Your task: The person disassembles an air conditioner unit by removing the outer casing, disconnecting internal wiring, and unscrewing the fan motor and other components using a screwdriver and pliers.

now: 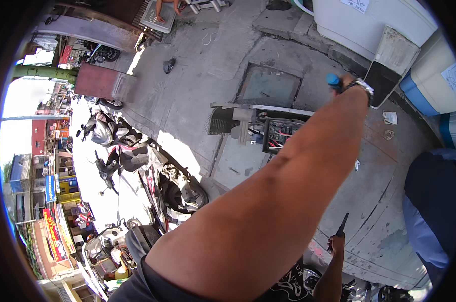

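Observation:
My left arm stretches across the view; my left hand point(341, 84), with a watch at its wrist, is closed on a blue-capped object point(333, 80), mostly hidden by the hand. Low at the right, my right hand point(336, 243) grips a long dark tool point(343, 224). Below my left forearm lies an open recess in the pavement, holding a metal box of wires point(278, 133), with a hatch cover point(268, 85) just beyond. A pale-and-dark panel point(386, 60) leans by my left hand. A small white tool point(357, 164) lies on the ground right of the forearm.
Parked scooters point(152, 181) line the left, before a street of shops. White bins point(368, 20) and blue-white containers point(429, 85) stand at top right. Dark blue fabric point(434, 196) fills the right edge. Another person's hands point(162, 15) touch a grey panel at the top.

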A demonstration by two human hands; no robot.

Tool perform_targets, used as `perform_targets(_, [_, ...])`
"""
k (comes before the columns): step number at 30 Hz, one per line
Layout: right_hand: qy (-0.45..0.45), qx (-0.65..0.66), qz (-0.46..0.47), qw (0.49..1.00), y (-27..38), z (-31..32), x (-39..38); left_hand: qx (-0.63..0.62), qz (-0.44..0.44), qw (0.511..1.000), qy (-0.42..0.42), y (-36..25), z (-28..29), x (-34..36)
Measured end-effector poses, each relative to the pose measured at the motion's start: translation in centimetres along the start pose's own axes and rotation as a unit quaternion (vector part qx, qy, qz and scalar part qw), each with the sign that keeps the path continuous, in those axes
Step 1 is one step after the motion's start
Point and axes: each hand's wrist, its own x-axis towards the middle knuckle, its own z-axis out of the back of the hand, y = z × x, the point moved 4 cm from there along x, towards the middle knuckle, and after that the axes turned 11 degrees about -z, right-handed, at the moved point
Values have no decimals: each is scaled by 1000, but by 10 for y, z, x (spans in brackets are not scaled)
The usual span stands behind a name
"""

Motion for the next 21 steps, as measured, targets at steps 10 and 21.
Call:
perform_targets(10, [-49, 113, -214, 969, -119, 74, 11, -517, 188, 822, -145, 49, -250, -150])
perform_targets(21, [-45, -140, -82, 986, 63, 145, 197, -497, 232, 815, -186, -85, -241, -108])
